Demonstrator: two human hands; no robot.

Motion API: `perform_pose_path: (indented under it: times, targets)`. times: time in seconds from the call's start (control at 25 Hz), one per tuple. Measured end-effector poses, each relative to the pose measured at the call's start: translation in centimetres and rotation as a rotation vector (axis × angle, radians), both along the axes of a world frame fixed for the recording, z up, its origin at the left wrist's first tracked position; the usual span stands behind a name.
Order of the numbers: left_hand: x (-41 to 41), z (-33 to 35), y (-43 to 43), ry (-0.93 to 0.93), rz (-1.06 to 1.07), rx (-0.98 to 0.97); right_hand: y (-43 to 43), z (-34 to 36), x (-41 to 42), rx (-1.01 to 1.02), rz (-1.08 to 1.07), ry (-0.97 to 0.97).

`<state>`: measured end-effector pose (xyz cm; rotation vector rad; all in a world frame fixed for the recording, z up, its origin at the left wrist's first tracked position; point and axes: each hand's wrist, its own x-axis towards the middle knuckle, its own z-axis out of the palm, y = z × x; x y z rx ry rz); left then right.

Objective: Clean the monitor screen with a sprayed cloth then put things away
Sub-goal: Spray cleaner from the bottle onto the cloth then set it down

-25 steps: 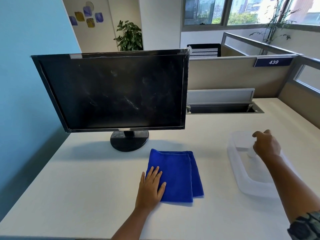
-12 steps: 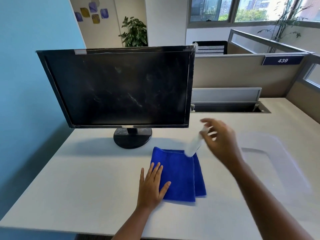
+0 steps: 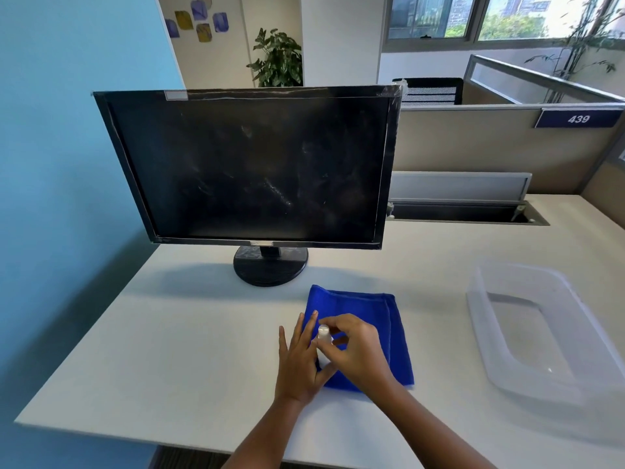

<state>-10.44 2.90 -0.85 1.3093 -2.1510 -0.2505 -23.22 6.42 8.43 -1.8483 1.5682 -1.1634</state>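
A black monitor (image 3: 250, 167) with a smudged dark screen stands on a round base at the back of the white desk (image 3: 169, 350). In front of it lies a folded blue cloth (image 3: 365, 309). My left hand (image 3: 297, 360) rests flat on the cloth's left edge, fingers straight. My right hand (image 3: 355, 350) grips a small white spray bottle (image 3: 324, 335) just above the cloth, right beside my left fingers. The lower part of the bottle is hidden by my fingers.
A clear plastic bin (image 3: 480, 319) sits on the desk to the right. Behind the monitor runs a cable slot (image 3: 466, 213) and a beige partition (image 3: 490, 147) with a 439 sign. A blue wall borders the left.
My right hand lifted the spray bottle out of the clear bin and carried it left and down to the cloth. My left hand stayed flat on the cloth.
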Motion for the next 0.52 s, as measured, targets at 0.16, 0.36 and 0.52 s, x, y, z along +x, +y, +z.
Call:
perform_pose_path:
  times: [0.16, 0.36, 0.52]
  targets:
    - [0.1, -0.5, -0.2, 0.018, -0.029, 0.114, 0.1, -0.7, 0.0, 0.007, -0.102, -0.084]
    - [0.0, -0.6, -0.5, 0.024, -0.045, 0.195, -0.6, -0.7, -0.7, 0.054, -0.085, -0.072]
    - [0.0, -0.8, -0.8, 0.070, -0.041, 0.207, -0.2, 2.6, -0.8, 0.104, -0.018, -0.208]
